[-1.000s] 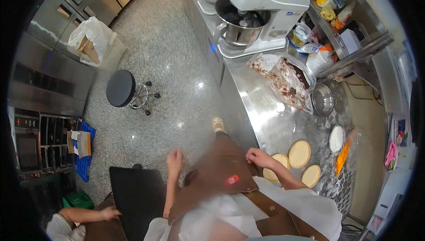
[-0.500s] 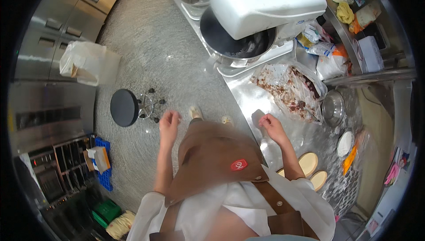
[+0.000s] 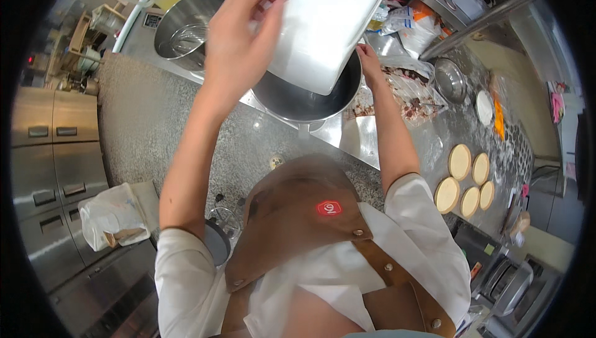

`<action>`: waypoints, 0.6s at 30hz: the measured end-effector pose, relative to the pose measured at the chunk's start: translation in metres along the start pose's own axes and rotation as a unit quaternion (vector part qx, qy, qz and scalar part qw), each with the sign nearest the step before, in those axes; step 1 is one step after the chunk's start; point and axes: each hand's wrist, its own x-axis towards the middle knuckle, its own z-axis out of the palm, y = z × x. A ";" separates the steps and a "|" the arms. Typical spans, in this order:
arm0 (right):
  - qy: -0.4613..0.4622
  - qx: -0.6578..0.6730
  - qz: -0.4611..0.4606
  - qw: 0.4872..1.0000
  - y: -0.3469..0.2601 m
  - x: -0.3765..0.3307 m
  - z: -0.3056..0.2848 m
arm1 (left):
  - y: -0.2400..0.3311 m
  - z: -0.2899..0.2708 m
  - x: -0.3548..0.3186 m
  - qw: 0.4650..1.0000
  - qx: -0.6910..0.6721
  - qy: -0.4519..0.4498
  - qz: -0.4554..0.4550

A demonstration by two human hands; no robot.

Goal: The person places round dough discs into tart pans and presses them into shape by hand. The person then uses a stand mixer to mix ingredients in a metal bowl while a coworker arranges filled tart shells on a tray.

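left hand (image 3: 239,46) is now raised with fingers spread against the white mixer head (image 3: 326,21); half a second ago it hung low by the apron. right hand (image 3: 370,63) is curled at the steel mixing bowl (image 3: 307,99) rim under the head, moved up from the worktop (image 3: 434,145).

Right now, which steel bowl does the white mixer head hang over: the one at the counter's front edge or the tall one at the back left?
The wide steel bowl at the counter's front edge, by the right hand; the tall steel bowl stands uncovered, with a whisk inside.
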 end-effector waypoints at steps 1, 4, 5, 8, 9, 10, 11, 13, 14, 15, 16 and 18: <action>0.018 -0.016 -0.031 0.999 0.013 0.008 0.006 | -0.013 0.009 0.014 0.999 0.008 -0.045 0.004; 0.080 -0.040 -0.077 0.993 0.038 0.009 0.007 | -0.018 0.039 0.040 0.990 0.061 -0.124 0.034; 0.098 -0.038 -0.067 0.992 0.039 0.005 0.006 | -0.017 0.045 0.045 0.986 0.084 -0.138 0.049; 0.143 -0.057 -0.060 0.986 0.052 0.013 0.016 | -0.008 0.048 0.041 0.981 0.124 -0.135 0.060; 0.147 -0.095 -0.049 0.983 0.048 0.014 0.021 | -0.007 0.047 0.041 0.977 0.145 -0.140 0.076; 0.151 -0.132 -0.038 0.979 0.045 0.015 0.022 | -0.005 0.046 0.043 0.971 0.164 -0.145 0.093; 0.129 -0.199 -0.034 0.971 0.055 0.028 0.015 | -0.002 0.049 0.046 0.965 0.178 -0.150 0.118; 0.098 -0.250 -0.052 0.962 0.047 0.024 0.021 | -0.006 0.046 0.044 0.969 0.164 -0.155 0.095; 0.080 -0.269 -0.056 0.958 0.035 0.021 0.025 | -0.007 0.044 0.043 0.971 0.160 -0.156 0.082; 0.089 -0.284 -0.020 0.955 0.011 0.007 0.028 | -0.007 0.042 0.043 0.969 0.167 -0.174 0.060; 0.090 -0.264 -0.002 0.960 0.012 0.007 0.028 | -0.008 0.043 0.042 0.968 0.167 -0.177 0.060; 0.097 -0.226 0.032 0.969 0.012 0.010 0.021 | -0.007 0.046 0.044 0.968 0.163 -0.181 0.065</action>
